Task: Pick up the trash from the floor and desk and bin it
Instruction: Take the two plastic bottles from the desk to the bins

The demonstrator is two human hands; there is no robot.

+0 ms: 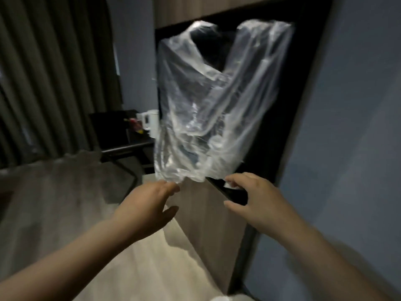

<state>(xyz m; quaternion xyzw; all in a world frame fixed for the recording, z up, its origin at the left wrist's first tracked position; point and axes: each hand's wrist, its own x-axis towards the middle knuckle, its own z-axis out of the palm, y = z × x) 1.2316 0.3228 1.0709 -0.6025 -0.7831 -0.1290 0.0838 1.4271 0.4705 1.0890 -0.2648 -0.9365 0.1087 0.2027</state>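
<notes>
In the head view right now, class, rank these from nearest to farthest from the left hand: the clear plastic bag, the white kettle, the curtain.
1. Clear plastic bag: its lower edge is at the fingertips of the left hand, billowing up above.
2. White kettle: on the dark desk beyond, up and slightly left.
3. Curtain: far left, along the back of the room.

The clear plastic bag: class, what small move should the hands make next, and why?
Probably close the right hand on the free bottom edge of the clear plastic bag. Only the left hand pinches a corner, the right is open just beside it, and the bag billows upward, blurred, so one grip looks insecure.
</notes>
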